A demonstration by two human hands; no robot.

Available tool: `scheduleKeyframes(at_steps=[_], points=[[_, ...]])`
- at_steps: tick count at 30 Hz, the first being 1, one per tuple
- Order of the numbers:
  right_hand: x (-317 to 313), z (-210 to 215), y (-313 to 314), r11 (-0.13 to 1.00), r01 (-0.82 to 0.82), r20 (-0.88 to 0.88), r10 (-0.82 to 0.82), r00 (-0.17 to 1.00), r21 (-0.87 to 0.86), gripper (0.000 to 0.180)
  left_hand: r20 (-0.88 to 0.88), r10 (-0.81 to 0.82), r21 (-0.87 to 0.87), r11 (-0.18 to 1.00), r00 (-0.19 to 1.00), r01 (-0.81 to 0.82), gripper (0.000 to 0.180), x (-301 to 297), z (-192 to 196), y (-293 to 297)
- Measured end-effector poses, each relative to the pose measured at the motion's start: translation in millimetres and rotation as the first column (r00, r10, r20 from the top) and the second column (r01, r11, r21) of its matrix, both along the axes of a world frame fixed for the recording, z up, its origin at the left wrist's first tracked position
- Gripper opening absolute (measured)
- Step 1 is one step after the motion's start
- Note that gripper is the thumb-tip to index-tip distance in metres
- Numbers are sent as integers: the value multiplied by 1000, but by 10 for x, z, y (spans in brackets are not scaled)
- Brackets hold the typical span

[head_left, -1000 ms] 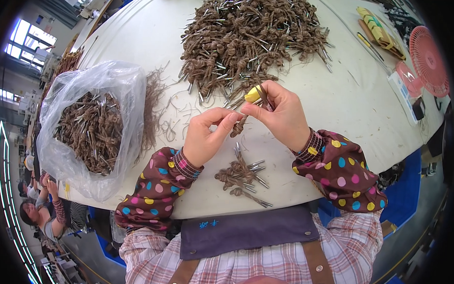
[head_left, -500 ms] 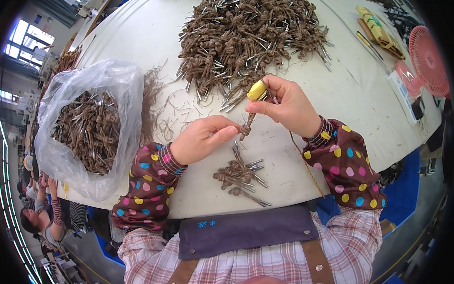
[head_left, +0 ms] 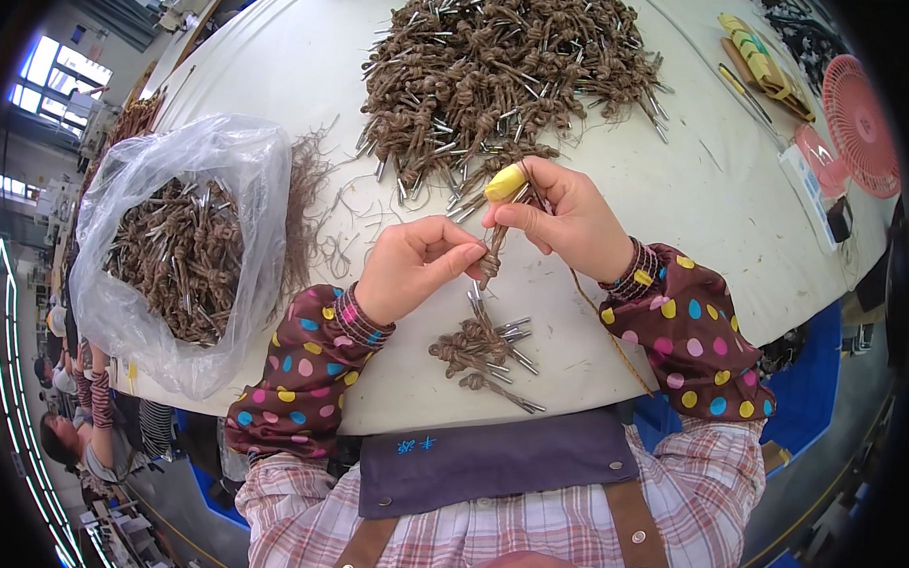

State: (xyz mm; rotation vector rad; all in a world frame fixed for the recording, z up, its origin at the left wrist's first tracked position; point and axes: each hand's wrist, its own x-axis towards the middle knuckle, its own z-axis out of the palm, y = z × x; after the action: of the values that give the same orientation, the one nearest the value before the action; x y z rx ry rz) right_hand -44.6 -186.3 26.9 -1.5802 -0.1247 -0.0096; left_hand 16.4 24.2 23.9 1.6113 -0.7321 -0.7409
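Between my two hands is a brown knotted cord (head_left: 489,262) with metal-tipped ends. My left hand (head_left: 415,268) pinches it at the knot with thumb and forefinger. My right hand (head_left: 567,220) is closed around its upper end, near the metal tips. A yellow wrapped piece (head_left: 505,182) shows at the right forefinger's tip; whether it is a finger cover or part of a tool, I cannot tell. On the table below lies a small heap of similar knotted cords (head_left: 477,347), with a single one (head_left: 501,392) beside it.
A large pile of knotted cords (head_left: 502,75) covers the far table. To the left stands a clear plastic bag (head_left: 263,177) of them, beside loose brown fibres (head_left: 302,209). A thin cord (head_left: 613,340) runs from my right hand to the table edge. Far right is a pink fan (head_left: 859,123).
My left hand has moved slightly right and its fingers have closed in on the knot. My right hand has shifted a little left and down, bringing both hands nearer each other.
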Motion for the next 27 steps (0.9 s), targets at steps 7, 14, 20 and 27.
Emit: scheduleKeyframes(at_steps=[7,14,20,27], points=[[-7,-14,49,980,-137,28,134,991,147,31,-330,-113,-339,941,937,-6,9,-34,-34,-64],[-21,-27,141,950,276,233,-237,943,-149,53,79,103,-328,942,992,-72,9,17,-155,-39],[-124,-127,242,983,86,123,-66,990,-162,56,448,306,-226,948,840,-224,7,48,-124,-65],[-139,128,156,879,169,146,-115,983,-445,41,476,310,-194,950,823,-246,6,42,-88,-25]])
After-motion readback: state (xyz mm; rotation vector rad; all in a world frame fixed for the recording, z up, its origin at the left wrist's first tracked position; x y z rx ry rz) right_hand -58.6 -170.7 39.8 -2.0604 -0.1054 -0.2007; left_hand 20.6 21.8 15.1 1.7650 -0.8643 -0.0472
